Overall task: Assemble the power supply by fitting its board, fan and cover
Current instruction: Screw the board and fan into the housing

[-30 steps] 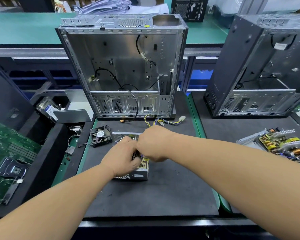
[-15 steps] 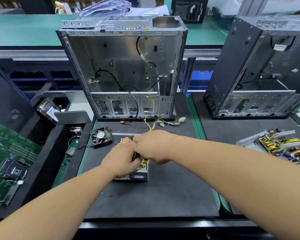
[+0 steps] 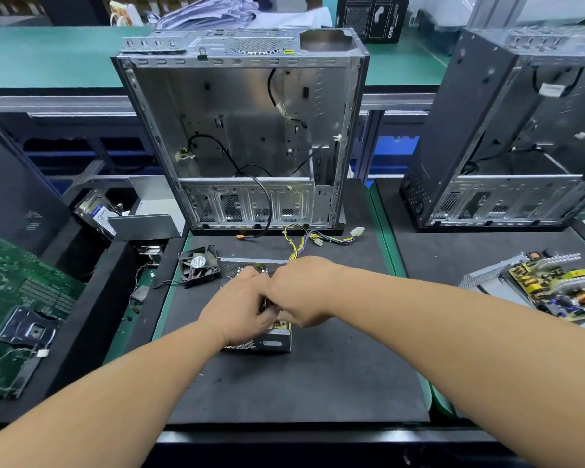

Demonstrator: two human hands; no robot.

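Head view: both hands meet over the open power supply case (image 3: pixel 271 342) mid-tabletop. Left hand (image 3: pixel 242 312) and right hand (image 3: pixel 301 292) have fingers curled around something inside; can't tell what. Fan (image 3: pixel 199 265) lies loose, just beside the case's far-left corner. Risk: trailing wire bundle (image 3: pixel 313 236) pinched under the board, or case skidding.

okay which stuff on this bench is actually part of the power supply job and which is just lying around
In the job:
power supply housing
fan
wire bundle
left hand
right hand

Lying about:
open computer case
second case
green motherboard
spare supply board
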